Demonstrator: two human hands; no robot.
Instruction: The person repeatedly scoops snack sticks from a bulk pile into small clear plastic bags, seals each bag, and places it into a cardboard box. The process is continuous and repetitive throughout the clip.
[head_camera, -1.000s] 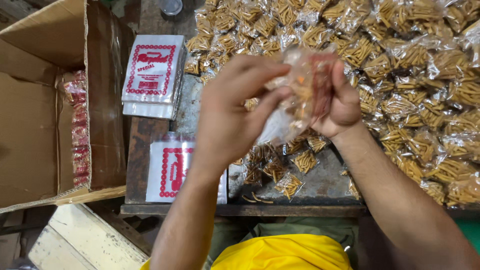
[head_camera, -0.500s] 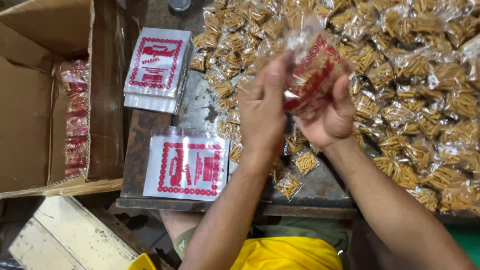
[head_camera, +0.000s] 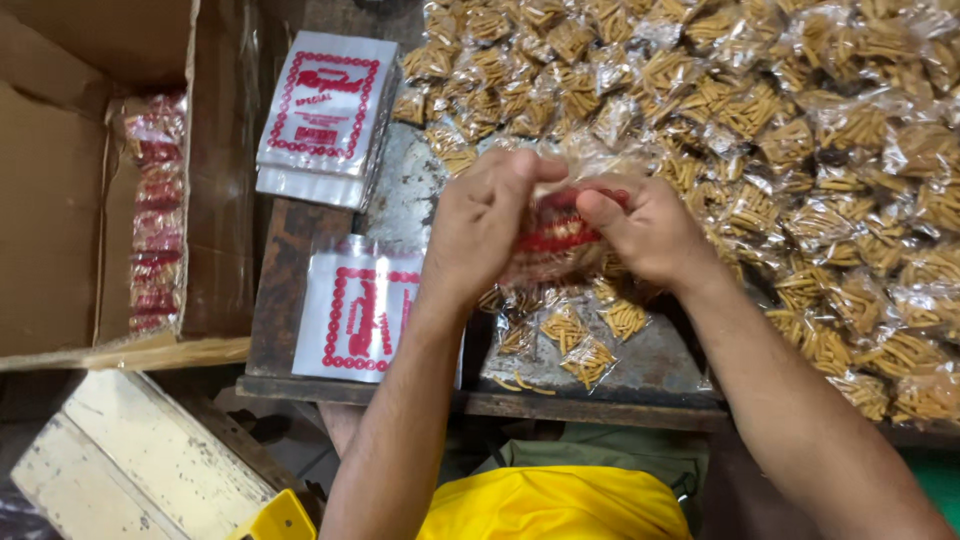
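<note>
I hold a clear bag (head_camera: 560, 225) with red print between both hands, just above the tabletop (head_camera: 640, 350), and it is partly filled with small packets of yellow sticks. My left hand (head_camera: 490, 225) has its grip closed on the bag's left side, knuckles up, thumb tucked under where I cannot see it. My right hand (head_camera: 645, 235) pinches the right side, grip closed on the plastic, thumb pointing towards the left hand. To do this well, I judge that I should keep the mouth of the bag gathered between both grips so that nothing slips out, and hold the weight from below instead of pulling on the thin film, which looks easy to tear or stretch. The packets inside look brittle, so a light squeeze is enough. Just below my hands a few loose packets (head_camera: 580, 340) lie on the tabletop, and a large heap (head_camera: 800, 150) of them spreads away to my right and ahead. To my left lies a flat empty bag (head_camera: 360, 310), and beyond it a stack (head_camera: 325, 115) of the same bags. Further left stands a cardboard box (head_camera: 60, 200) with filled red bags (head_camera: 155, 210) set on edge along its inner wall. I would keep my elbows clear of the heap while I work.
</note>
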